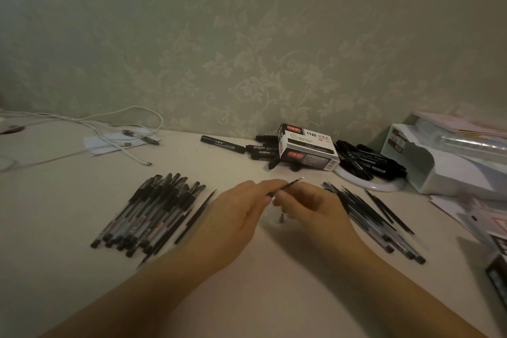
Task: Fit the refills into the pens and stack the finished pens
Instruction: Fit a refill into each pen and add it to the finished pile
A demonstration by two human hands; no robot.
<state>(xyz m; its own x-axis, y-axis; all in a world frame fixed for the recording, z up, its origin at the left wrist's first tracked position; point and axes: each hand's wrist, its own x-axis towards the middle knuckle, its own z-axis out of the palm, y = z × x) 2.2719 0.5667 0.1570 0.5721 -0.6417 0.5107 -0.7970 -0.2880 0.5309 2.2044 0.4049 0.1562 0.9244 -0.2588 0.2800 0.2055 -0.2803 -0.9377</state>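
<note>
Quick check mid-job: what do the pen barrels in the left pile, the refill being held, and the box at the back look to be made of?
Pens in the left pile: look like clear plastic barrels with black caps; dark cores show through.
Refill, pinched by both the left hand and right hand: thin dark tube, probably plastic, with a pale, seemingly metal tip.
Box: printed cardboard, judging by its folded edges and matte faces.

White cables (115, 129) lie far left on the desk (68, 228). A marker box (308, 151) sits among black markers (367, 159) far centre. A white tray (444, 162) stands right.
</note>
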